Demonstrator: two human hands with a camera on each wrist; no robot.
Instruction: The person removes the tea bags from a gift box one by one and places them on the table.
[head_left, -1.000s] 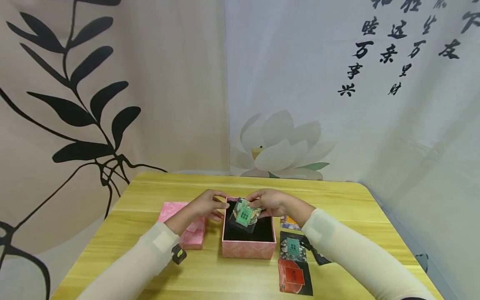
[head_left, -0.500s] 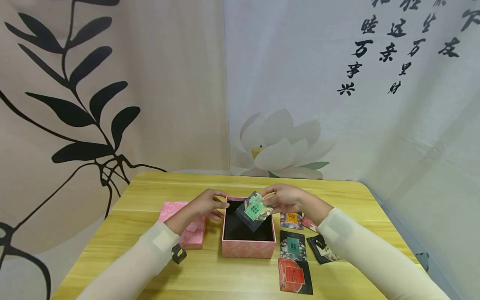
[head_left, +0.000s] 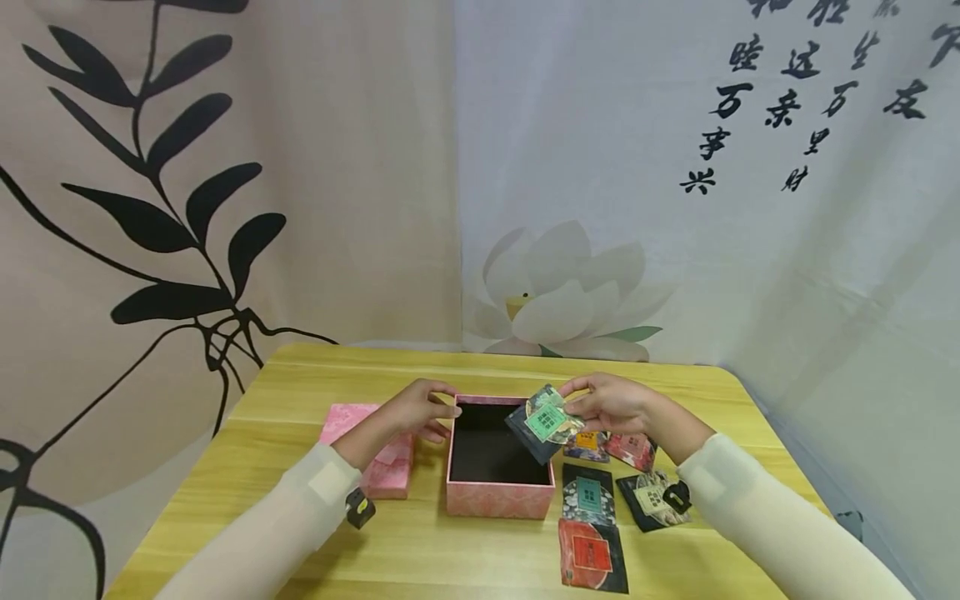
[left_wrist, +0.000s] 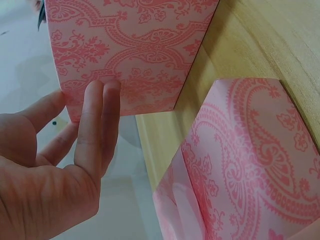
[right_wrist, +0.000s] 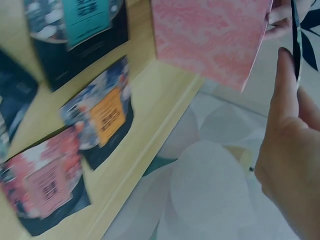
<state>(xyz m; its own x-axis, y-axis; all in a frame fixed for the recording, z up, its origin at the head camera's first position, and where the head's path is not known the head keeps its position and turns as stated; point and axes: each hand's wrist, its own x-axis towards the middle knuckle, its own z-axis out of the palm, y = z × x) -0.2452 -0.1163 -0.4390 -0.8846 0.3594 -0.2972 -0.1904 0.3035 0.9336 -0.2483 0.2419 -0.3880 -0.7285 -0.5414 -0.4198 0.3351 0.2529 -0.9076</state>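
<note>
My right hand (head_left: 622,410) pinches a dark sachet with a green label (head_left: 546,422) by its edge, tilted above the right rim of an uncovered pink box (head_left: 498,500). The box's inside is black. In the right wrist view that sachet (right_wrist: 297,42) shows edge-on between my thumb and fingers. My left hand (head_left: 420,411) holds the box's left side: the thumb lies on the rim, and the left wrist view shows fingers (left_wrist: 90,125) against the patterned outer wall. To the left lies the pink patterned lid (head_left: 390,475), partly hidden by my left forearm.
Right of the box lie several flat sachets: an orange-labelled one (head_left: 587,443), a pink-red one (head_left: 632,450), a teal-labelled one (head_left: 588,494), a red-labelled one (head_left: 592,554) and a black one with a cream label (head_left: 652,500). A printed curtain hangs behind the wooden table (head_left: 360,550).
My right hand has moved right with the green-labelled sachet, from over the box's middle to its right rim. More of the sachets on the table now show. The left hand keeps its place.
</note>
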